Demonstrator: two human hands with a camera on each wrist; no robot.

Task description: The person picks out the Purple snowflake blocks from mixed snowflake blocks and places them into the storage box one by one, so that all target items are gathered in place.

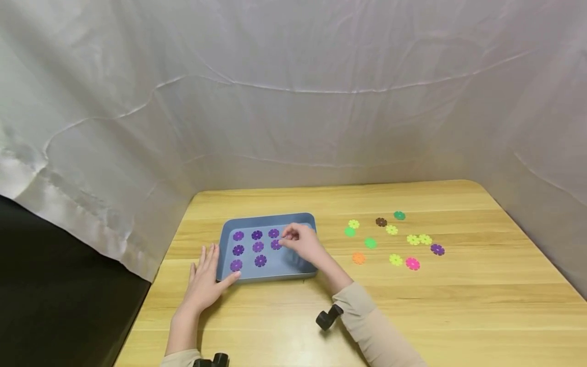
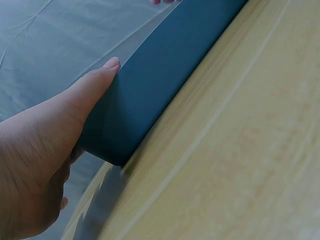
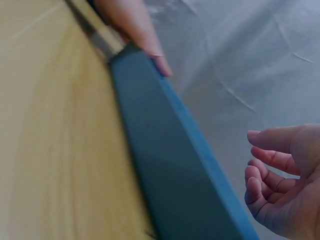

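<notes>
A blue tray [image 1: 268, 217] lies on the wooden table [image 1: 412, 306] and holds several purple flower discs [image 1: 258, 247] in rows. My left hand [image 1: 204, 283] rests flat on the table at the tray's left front corner, its thumb [image 2: 97, 82] against the tray wall [image 2: 165, 85]. My right hand [image 1: 302, 243] hovers over the tray's right half, fingertips beside a purple disc [image 1: 276, 244]. In the right wrist view its fingers [image 3: 270, 172] are loosely curled and hold nothing, above the tray wall [image 3: 175, 170].
Several loose discs lie on the table to the right: green [image 1: 370, 243], yellow [image 1: 396, 260], orange [image 1: 358, 258], pink [image 1: 412, 263], brown [image 1: 381, 221] and one purple [image 1: 437, 250]. White cloth [image 1: 321, 102] walls in the table at the back and sides. The table's left edge drops to dark floor.
</notes>
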